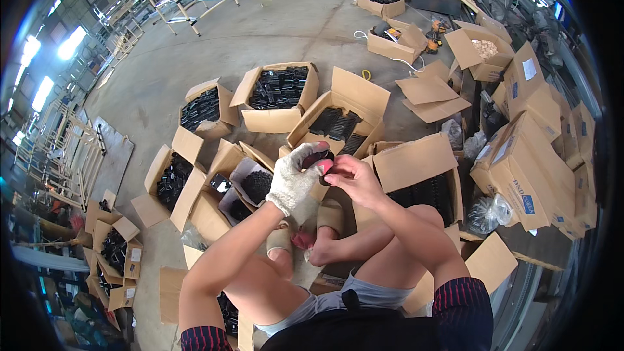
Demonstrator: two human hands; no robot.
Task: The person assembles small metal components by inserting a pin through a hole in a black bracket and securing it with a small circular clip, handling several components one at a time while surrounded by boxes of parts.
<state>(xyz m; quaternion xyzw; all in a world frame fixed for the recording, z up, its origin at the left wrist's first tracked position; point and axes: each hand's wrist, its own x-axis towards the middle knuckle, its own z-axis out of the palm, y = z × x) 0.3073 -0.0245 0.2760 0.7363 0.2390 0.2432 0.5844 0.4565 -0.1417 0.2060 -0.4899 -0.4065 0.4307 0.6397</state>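
Note:
In front of my knees, both hands meet around a small black part [324,180], mostly hidden by my fingers, so its kind cannot be told. My left hand [289,181] wears a white knitted glove with pink-red on the fingertips and is closed on the part. Bare fingers of my right hand [357,182] pinch it from the other side. Just beyond them stands an open carton [361,91] with black ribbed strips [335,123] lying in it. Close to my right hand is another open carton [416,164] holding dark parts.
More open cartons of black pieces surround me, including one at far centre [272,121] and one at left [153,170]. Closed boxes [520,172] are stacked at right beside a clear plastic bag [489,214]. Yellow scissors [366,75] and an orange cordless drill [434,38] lie farther off.

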